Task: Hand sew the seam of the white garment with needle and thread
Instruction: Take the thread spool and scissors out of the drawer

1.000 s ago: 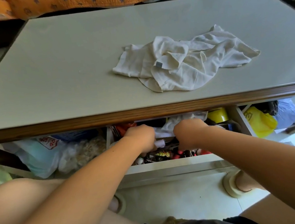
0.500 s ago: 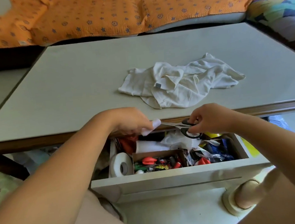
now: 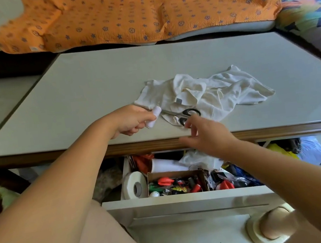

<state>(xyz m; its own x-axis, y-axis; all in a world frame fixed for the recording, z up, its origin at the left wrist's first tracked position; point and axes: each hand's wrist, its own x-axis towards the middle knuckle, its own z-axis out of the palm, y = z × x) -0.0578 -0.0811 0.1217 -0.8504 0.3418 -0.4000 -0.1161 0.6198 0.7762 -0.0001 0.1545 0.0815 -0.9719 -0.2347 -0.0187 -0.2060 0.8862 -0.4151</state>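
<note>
A crumpled white garment (image 3: 212,91) lies on the grey table (image 3: 73,103), right of centre. My left hand (image 3: 133,120) hovers at the garment's left edge and grips a white thread spool (image 3: 154,117); a thin needle seems to stick up from the spool. Black-handled scissors (image 3: 187,115) lie on the garment's near edge. My right hand (image 3: 207,132) hangs just in front of the scissors with fingers spread, holding nothing.
Under the table's wooden front edge an open white drawer (image 3: 184,198) holds a white tape roll (image 3: 135,187), a cardboard box of coloured spools (image 3: 176,183) and cloth scraps. An orange patterned blanket (image 3: 133,12) lies beyond the table. Bags sit underneath on both sides.
Both hands rose from the drawer to the tabletop. The left carried the spool to the garment's edge; the right laid the scissors on the garment and let go.
</note>
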